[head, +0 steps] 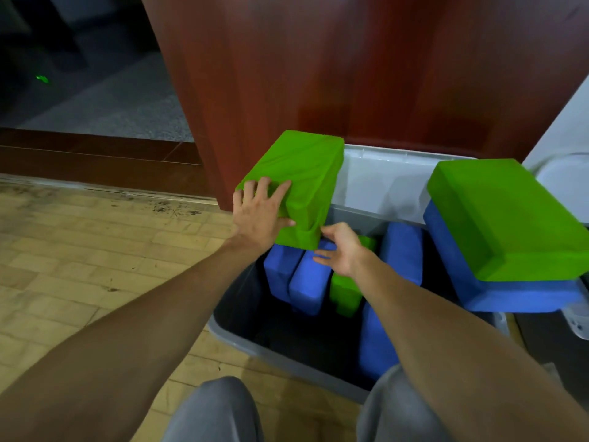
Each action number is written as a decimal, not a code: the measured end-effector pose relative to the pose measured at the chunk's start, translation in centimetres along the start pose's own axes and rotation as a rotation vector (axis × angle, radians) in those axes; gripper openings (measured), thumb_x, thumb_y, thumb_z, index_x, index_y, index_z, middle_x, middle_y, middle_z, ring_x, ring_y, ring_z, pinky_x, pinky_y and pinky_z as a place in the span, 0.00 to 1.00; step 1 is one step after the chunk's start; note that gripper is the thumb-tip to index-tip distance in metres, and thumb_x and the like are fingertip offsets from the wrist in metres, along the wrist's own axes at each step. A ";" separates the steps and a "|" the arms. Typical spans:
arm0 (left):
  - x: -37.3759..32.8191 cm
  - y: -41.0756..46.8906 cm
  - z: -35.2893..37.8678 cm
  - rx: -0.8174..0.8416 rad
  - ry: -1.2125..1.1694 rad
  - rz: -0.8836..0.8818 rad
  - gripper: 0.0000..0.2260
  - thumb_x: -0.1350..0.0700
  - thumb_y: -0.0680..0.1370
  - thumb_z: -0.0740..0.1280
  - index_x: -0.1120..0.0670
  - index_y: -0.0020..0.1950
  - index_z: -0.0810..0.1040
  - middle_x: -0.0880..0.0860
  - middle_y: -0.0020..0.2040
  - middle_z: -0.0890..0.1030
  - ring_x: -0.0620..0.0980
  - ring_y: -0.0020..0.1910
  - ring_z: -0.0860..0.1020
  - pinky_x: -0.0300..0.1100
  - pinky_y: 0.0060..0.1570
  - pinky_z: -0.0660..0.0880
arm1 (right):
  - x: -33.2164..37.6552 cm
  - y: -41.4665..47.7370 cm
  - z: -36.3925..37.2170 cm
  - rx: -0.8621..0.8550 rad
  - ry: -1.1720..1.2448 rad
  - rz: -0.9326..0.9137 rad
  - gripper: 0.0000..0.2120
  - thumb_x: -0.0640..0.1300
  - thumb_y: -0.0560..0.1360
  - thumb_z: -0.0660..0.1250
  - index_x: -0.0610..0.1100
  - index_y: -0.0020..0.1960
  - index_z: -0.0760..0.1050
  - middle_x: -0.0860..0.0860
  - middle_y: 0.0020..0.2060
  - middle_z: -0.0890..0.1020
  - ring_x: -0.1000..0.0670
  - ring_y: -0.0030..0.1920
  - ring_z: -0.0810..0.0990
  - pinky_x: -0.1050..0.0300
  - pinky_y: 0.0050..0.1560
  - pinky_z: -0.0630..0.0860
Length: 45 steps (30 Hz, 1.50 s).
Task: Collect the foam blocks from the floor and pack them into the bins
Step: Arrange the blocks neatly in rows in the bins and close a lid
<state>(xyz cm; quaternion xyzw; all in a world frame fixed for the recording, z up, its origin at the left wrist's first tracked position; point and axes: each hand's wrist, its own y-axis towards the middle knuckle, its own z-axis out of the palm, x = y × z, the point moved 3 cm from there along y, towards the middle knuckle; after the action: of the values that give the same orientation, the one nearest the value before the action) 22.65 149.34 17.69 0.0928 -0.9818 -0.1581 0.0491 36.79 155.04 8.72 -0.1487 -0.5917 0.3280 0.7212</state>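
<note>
Task is looking well along, prob. past halfway. The grey bin [271, 348] is sitting under both grips & is already holding several blocks. Two blue blocks [304, 282] are standing on end right below the left grip [263, 212]. A small green block [344, 291] is wedging in just under the right grip [338, 250], & more blue ones are standing just right of that grip and nearer the body.

The green block [302, 173] in hand isn't in yet. It's hanging tilted over the bin's far-left corner, low end pointing down at the blue blocks. Left grip is grasping it, fingers spreading over the top face w/ thumb wrapping onto the side. Right grip is sitting at the low corner, thumb against the end face, fingers underneath; pinching vs. just steadying, can't tell.

Well to the right of the right grip, a green-on-blue stack [510, 218] is lying flat across the bin's rim, so it's prob. needing packing too. Room is showing by the bin's near wall. Whether more blocks are waiting on the floor [95, 250], can't tell.

Materials: blocks are looking like rectangular bricks w/ rounded edges, prob. foam inside a fuzzy cloth cover. The cover is wrinkling & bunching under the left grip, so it's loose & soft. Bin is looking like smooth hard plastic, dark inside. Floor is showing pale wood strips, scuffed near the threshold.
</note>
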 end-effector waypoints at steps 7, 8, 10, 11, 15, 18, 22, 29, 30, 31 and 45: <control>-0.1 -0.1 1.3 0.147 -0.122 0.048 0.43 0.43 0.65 0.76 0.44 0.75 0.57 0.53 0.77 0.55 0.59 0.77 0.49 0.60 0.74 0.45 | -0.2 -0.5 0.6 -0.012 0.109 0.021 0.06 0.45 0.78 0.62 0.47 0.53 0.73 0.50 0.47 0.76 0.50 0.42 0.74 0.57 0.39 0.71; 0.1 0.0 1.3 0.151 -0.123 0.049 0.45 0.43 0.64 0.77 0.44 0.75 0.56 0.52 0.78 0.55 0.58 0.77 0.49 0.60 0.74 0.46 | -0.2 -0.6 0.7 -0.001 0.102 0.032 0.05 0.47 0.77 0.62 0.48 0.51 0.73 0.50 0.43 0.75 0.50 0.40 0.74 0.58 0.38 0.69; 0.5 0.2 0.9 0.130 -0.107 0.034 0.49 0.43 0.61 0.79 0.43 0.75 0.54 0.50 0.77 0.56 0.58 0.77 0.52 0.61 0.74 0.49 | 0.1 -0.7 0.9 0.019 0.080 0.030 0.08 0.49 0.75 0.66 0.48 0.52 0.75 0.51 0.41 0.77 0.51 0.39 0.75 0.60 0.36 0.67; 0.8 0.2 0.7 0.121 -0.103 0.013 0.51 0.43 0.60 0.80 0.43 0.75 0.54 0.50 0.77 0.57 0.58 0.76 0.54 0.61 0.73 0.51 | 0.2 -0.7 0.9 0.023 0.068 0.027 0.10 0.51 0.74 0.68 0.48 0.53 0.75 0.51 0.40 0.78 0.52 0.39 0.74 0.60 0.35 0.66; 1.6 -0.8 0.1 0.047 -0.089 -0.001 0.48 0.42 0.59 0.79 0.45 0.74 0.59 0.51 0.71 0.66 0.58 0.69 0.65 0.60 0.64 0.65 | 0.5 -1.1 0.1 0.058 0.046 0.053 0.17 0.52 0.72 0.72 0.47 0.58 0.75 0.50 0.47 0.80 0.49 0.46 0.77 0.53 0.46 0.72; 1.9 -1.7 0.1 0.019 -0.125 0.011 0.43 0.42 0.63 0.77 0.45 0.74 0.61 0.51 0.70 0.68 0.57 0.68 0.66 0.59 0.62 0.67 | 0.3 -1.2 -0.1 0.099 0.074 0.035 0.19 0.46 0.74 0.72 0.44 0.63 0.74 0.46 0.57 0.79 0.45 0.53 0.79 0.44 0.47 0.77; 2.4 -2.0 -0.8 -0.045 -0.239 0.005 0.42 0.45 0.66 0.76 0.45 0.76 0.60 0.52 0.71 0.68 0.57 0.70 0.65 0.56 0.66 0.64 | 0.3 -1.1 0.8 0.110 0.127 -0.038 0.20 0.44 0.76 0.69 0.42 0.66 0.71 0.44 0.61 0.78 0.43 0.55 0.79 0.41 0.46 0.78; 5.2 -2.6 -3.3 -0.226 -0.269 0.009 0.42 0.50 0.63 0.78 0.46 0.75 0.64 0.54 0.70 0.70 0.58 0.71 0.66 0.57 0.70 0.61 | -1.0 -0.9 3.3 0.137 -0.048 0.051 0.22 0.47 0.78 0.65 0.43 0.69 0.66 0.37 0.64 0.73 0.32 0.62 0.75 0.36 0.60 0.72; 5.5 -2.6 -3.7 -0.240 -0.284 -0.003 0.42 0.49 0.63 0.78 0.47 0.74 0.65 0.54 0.70 0.71 0.58 0.70 0.67 0.57 0.69 0.63 | -1.1 -0.9 3.3 0.131 -0.074 0.061 0.22 0.47 0.78 0.65 0.43 0.70 0.65 0.36 0.66 0.72 0.33 0.62 0.75 0.37 0.59 0.72; 5.7 -2.6 -4.0 -0.246 -0.304 -0.013 0.42 0.49 0.62 0.78 0.47 0.74 0.65 0.54 0.69 0.71 0.58 0.69 0.68 0.56 0.67 0.65 | -1.0 -1.0 3.3 0.119 -0.082 0.066 0.23 0.46 0.78 0.65 0.43 0.70 0.64 0.35 0.66 0.72 0.33 0.62 0.75 0.37 0.58 0.72; 1.2 -2.8 -8.0 -0.183 -0.953 0.008 0.37 0.40 0.63 0.74 0.52 0.69 0.69 0.50 0.61 0.76 0.46 0.61 0.74 0.41 0.61 0.70 | 4.1 -5.0 -4.1 -0.166 0.039 -0.208 0.25 0.58 0.80 0.57 0.41 0.67 0.69 0.41 0.58 0.74 0.43 0.52 0.76 0.48 0.55 0.73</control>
<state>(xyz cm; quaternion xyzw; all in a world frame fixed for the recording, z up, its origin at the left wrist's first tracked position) 22.94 144.09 24.40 0.0014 -0.8774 -0.2684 -0.3976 42.54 154.65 13.78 -0.1521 -0.6150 0.1985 0.7478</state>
